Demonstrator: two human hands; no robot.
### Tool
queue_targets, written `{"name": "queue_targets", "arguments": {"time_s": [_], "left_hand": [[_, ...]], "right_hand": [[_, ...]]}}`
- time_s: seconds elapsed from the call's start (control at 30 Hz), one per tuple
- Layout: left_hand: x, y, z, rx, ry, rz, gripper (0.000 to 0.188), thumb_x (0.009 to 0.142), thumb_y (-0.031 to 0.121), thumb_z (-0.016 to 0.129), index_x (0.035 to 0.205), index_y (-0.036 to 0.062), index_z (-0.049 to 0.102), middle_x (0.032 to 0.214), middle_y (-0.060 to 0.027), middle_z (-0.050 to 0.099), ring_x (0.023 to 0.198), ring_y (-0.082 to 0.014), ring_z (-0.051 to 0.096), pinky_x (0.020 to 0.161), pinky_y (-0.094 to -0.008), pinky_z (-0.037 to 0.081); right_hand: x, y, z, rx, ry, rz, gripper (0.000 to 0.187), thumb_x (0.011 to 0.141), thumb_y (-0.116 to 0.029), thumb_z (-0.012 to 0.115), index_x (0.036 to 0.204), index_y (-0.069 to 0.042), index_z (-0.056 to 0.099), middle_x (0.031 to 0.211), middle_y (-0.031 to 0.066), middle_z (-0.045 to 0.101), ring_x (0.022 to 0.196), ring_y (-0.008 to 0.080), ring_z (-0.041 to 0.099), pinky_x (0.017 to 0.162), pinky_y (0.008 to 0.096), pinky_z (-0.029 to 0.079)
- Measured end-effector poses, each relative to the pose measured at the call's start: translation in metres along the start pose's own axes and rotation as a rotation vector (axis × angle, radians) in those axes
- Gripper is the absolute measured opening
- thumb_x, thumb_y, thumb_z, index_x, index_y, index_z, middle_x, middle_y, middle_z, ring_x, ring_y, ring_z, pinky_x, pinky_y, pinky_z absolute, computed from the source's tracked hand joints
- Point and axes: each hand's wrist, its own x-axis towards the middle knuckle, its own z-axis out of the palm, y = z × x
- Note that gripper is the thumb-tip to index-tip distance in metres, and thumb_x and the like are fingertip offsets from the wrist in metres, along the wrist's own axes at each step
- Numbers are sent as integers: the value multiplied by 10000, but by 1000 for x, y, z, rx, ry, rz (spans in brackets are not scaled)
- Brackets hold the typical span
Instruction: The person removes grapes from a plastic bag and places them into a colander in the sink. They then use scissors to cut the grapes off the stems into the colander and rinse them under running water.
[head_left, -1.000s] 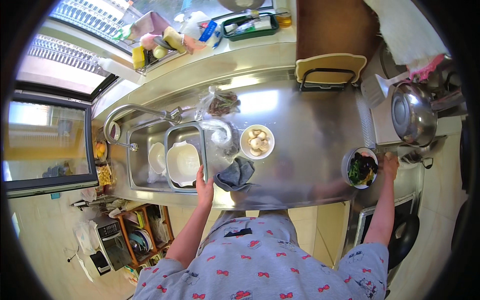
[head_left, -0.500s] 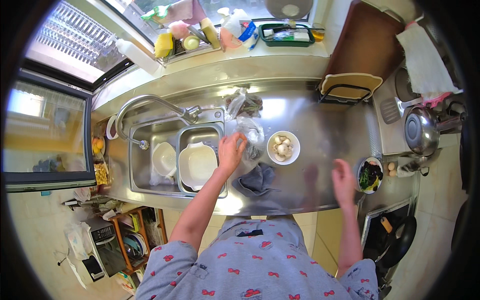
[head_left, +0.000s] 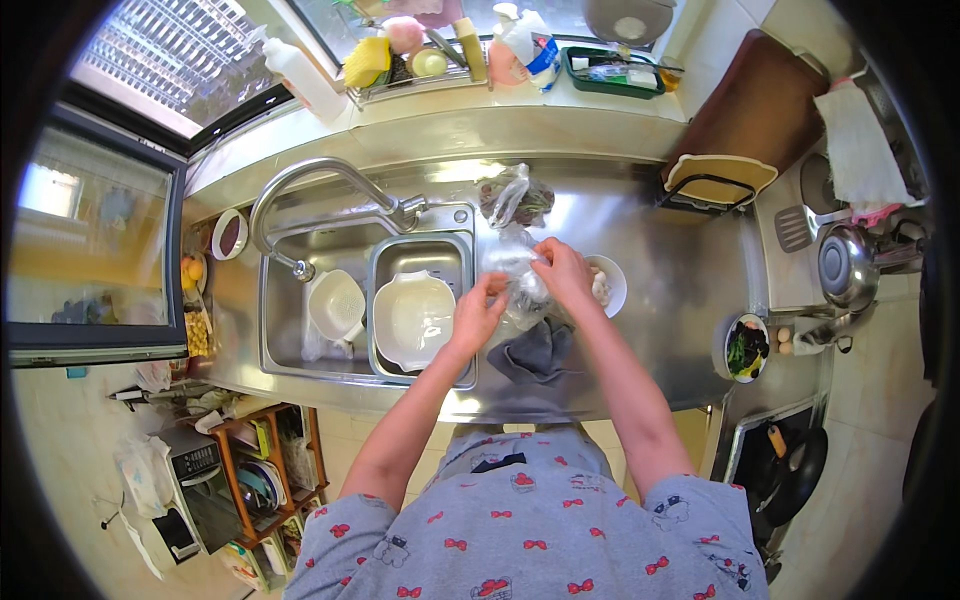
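A clear plastic bag point(head_left: 512, 252) lies on the steel counter, just right of the sink; what is inside is hard to make out. My left hand point(head_left: 482, 312) has its curled fingers at the bag's left edge. From the other side my right hand point(head_left: 563, 270) pinches the bag with thumb and fingers. Beside my right hand, partly covered by it, is a white bowl point(head_left: 616, 285) of pale mushrooms. Behind the bag sits another knotted clear bag point(head_left: 522, 200) with something dark in it. A dark grey cloth point(head_left: 530, 355) lies crumpled nearer to me.
Left of my hands is a double sink point(head_left: 263, 345) with a cream basin point(head_left: 412, 320) and a white colander point(head_left: 337, 305). A curved faucet point(head_left: 330, 172) arches above. At the right stand a bowl of dark and green food point(head_left: 745, 347), eggs point(head_left: 784, 341) and a cutting-board rack point(head_left: 712, 190).
My right hand has come from the far right of the counter across to the plastic bag. My left hand stays by the bag's left edge. The view has shifted slightly.
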Motion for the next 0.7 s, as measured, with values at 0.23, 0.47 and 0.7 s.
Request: {"name": "queue_targets", "arguments": {"time_s": [0.23, 0.47, 0.7], "left_hand": [[17, 54, -41, 262, -65, 412, 422, 773, 211, 771, 1154, 93, 630, 1094, -120, 679, 1099, -355, 582, 938, -436, 444], [21, 120, -68, 316, 103, 553, 260, 813, 303, 751, 952, 98, 673, 903, -81, 682, 893, -289, 624, 816, -408, 448], [-3, 126, -86, 48, -130, 125, 405, 988, 413, 537, 991, 26, 655, 780, -96, 643, 729, -273, 584, 703, -360, 447]], "right_hand": [[-58, -96, -64, 95, 132, -433, 156, 805, -204, 721, 884, -88, 653, 809, 54, 671, 758, 227, 670, 673, 356, 498], [-53, -122, -91, 671, 111, -393, 202, 850, -203, 739, 790, -63, 607, 704, 11, 625, 650, 124, 619, 564, 267, 458], [-64, -88, -75, 1125, -26, -300, 216, 959, -269, 596, 999, -57, 615, 914, 17, 669, 820, 119, 642, 739, 250, 514]]}}
